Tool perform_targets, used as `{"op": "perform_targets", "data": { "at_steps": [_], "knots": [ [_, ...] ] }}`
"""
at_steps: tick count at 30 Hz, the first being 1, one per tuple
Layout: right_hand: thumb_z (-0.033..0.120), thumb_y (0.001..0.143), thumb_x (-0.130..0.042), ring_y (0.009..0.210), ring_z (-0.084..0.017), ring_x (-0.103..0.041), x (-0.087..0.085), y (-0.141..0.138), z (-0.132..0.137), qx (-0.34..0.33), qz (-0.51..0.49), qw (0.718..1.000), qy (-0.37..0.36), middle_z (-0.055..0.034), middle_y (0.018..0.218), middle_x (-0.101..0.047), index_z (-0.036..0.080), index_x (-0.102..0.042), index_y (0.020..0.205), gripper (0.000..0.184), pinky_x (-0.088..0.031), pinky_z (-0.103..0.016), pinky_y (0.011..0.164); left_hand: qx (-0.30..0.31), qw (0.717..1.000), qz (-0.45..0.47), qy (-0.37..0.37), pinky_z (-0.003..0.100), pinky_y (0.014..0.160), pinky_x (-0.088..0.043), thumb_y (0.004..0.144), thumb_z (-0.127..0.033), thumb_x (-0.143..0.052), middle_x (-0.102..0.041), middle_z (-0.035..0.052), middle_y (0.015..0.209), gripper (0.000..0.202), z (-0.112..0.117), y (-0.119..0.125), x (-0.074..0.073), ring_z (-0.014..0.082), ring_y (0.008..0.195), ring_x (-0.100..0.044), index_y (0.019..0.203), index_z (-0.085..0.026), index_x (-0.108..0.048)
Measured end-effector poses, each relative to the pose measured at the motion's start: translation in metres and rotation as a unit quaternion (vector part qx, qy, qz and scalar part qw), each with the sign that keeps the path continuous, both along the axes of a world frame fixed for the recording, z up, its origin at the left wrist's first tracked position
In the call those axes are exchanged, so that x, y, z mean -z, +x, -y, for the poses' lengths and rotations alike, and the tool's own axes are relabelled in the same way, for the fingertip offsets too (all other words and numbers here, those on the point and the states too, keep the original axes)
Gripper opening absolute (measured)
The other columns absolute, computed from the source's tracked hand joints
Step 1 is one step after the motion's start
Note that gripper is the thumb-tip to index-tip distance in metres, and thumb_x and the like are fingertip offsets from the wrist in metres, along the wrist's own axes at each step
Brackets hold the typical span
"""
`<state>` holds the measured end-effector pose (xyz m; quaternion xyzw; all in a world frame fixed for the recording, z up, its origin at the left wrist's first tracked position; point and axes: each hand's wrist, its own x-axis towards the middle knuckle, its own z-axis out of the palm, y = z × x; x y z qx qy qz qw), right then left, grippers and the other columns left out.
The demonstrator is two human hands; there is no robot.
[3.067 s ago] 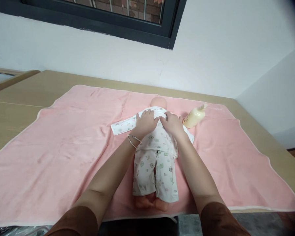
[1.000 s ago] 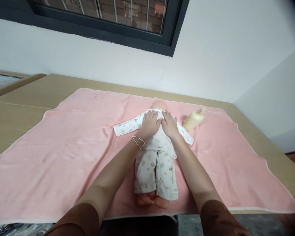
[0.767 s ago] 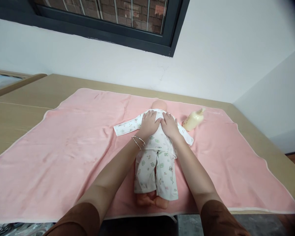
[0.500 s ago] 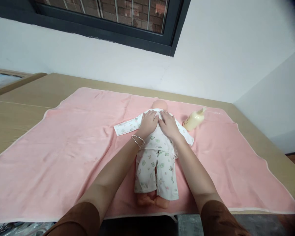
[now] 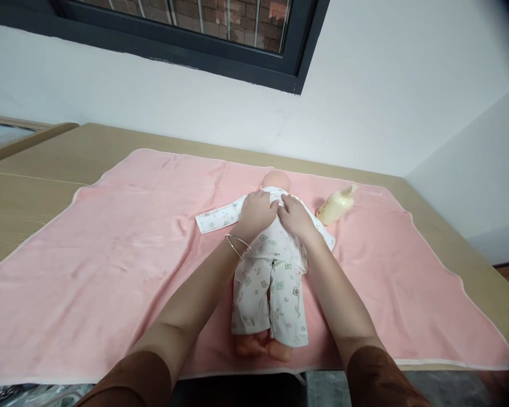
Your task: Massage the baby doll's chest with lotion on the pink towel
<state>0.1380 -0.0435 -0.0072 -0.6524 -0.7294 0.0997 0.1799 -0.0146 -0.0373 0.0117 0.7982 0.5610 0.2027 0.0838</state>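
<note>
A baby doll (image 5: 275, 243) in a white printed top and trousers lies stretched out, its smooth head (image 5: 276, 180) at the far end and its bare feet (image 5: 263, 346) towards me. No face shows on it. My left hand (image 5: 258, 212) rests on the left of its upper body, the fingers slightly bent over the cloth. Beside it my right hand (image 5: 296, 216) lies on the right of the upper body, fingers a little bent and apart. Neither hand grasps anything. Beneath the doll is a pink blanket (image 5: 144, 226).
A pale yellow pump bottle (image 5: 336, 206) lies on its side right of the doll. The blanket covers much of a wooden table (image 5: 110, 138) against a white wall (image 5: 365, 96). Above is a dark window frame (image 5: 237, 62). Clear plastic items (image 5: 38, 394) show at the bottom left.
My fingers have drawn back slightly towards me and bent more on the doll's upper body. The doll, blanket and bottle stay in place.
</note>
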Motion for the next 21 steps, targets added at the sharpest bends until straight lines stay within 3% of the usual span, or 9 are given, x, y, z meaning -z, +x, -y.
{"op": "perform_targets", "data": {
  "at_steps": [2,5,9,12,14,16,21],
  "knots": [
    [0.040,0.104,-0.037,0.159,-0.034,-0.035,0.005,0.003,-0.006,0.022,-0.006,1.000,0.002,-0.0227,0.166,-0.044,0.005,-0.045,0.159,0.065,-0.028,-0.049,0.130,-0.004,1.000,0.015,0.015,0.051,0.125,-0.036,0.106,-0.036,-0.043,-0.060,0.0197,0.152,0.046,-0.008,0.001,0.015,0.0326,0.146,-0.051,0.139,-0.008,-0.060],
    [0.039,0.105,-0.037,0.161,-0.036,-0.030,0.009,0.002,-0.009,0.030,-0.002,1.000,0.000,-0.0210,0.170,-0.036,0.007,-0.040,0.162,0.066,-0.024,-0.054,0.131,0.003,1.000,0.017,0.016,0.053,0.128,-0.031,0.107,-0.033,-0.041,-0.058,0.0183,0.155,0.047,-0.013,0.002,0.026,0.0316,0.150,-0.047,0.145,-0.010,-0.056],
    [0.031,0.104,-0.033,0.160,-0.036,-0.032,0.001,-0.004,0.001,0.002,0.023,1.000,-0.008,-0.0200,0.169,-0.039,0.005,-0.040,0.161,0.063,-0.026,-0.054,0.130,0.021,0.999,-0.024,0.024,0.047,0.116,-0.045,0.104,-0.025,-0.043,-0.070,0.0194,0.135,0.037,-0.002,0.004,0.013,0.0325,0.131,-0.062,0.128,-0.009,-0.066],
    [0.026,0.103,-0.035,0.154,-0.035,-0.042,-0.007,-0.005,0.009,-0.028,0.036,0.999,-0.013,-0.0220,0.161,-0.050,0.005,-0.049,0.154,0.058,-0.036,-0.048,0.125,0.030,0.998,-0.055,0.009,0.042,0.105,-0.052,0.100,-0.018,-0.046,-0.075,0.0170,0.116,0.028,0.005,0.005,0.002,0.0298,0.115,-0.070,0.108,-0.013,-0.072],
    [0.024,0.102,-0.035,0.147,-0.034,-0.050,-0.010,-0.004,0.010,-0.044,0.032,0.998,-0.015,-0.0207,0.154,-0.058,0.009,-0.057,0.148,0.053,-0.042,-0.046,0.120,0.018,0.999,-0.051,0.004,0.040,0.103,-0.053,0.100,-0.017,-0.044,-0.076,0.0163,0.112,0.029,0.004,0.006,0.002,0.0289,0.112,-0.071,0.102,-0.014,-0.073],
    [0.026,0.103,-0.034,0.146,-0.033,-0.052,-0.008,-0.002,0.006,-0.036,0.016,0.999,-0.012,-0.0186,0.153,-0.059,0.011,-0.058,0.147,0.052,-0.043,-0.045,0.119,0.002,1.000,-0.025,0.009,0.041,0.108,-0.051,0.102,-0.020,-0.041,-0.075,0.0171,0.121,0.033,-0.002,0.005,0.010,0.0295,0.119,-0.069,0.110,-0.012,-0.072],
    [0.035,0.107,-0.033,0.160,-0.037,-0.031,0.002,-0.005,-0.003,0.040,0.010,0.999,-0.016,-0.0211,0.169,-0.039,0.005,-0.039,0.162,0.063,-0.026,-0.054,0.130,-0.003,1.000,0.014,0.011,0.048,0.125,-0.037,0.107,-0.032,-0.040,-0.057,0.0210,0.154,0.047,-0.014,0.001,0.026,0.0322,0.148,-0.049,0.142,-0.006,-0.057]
  ]
}}
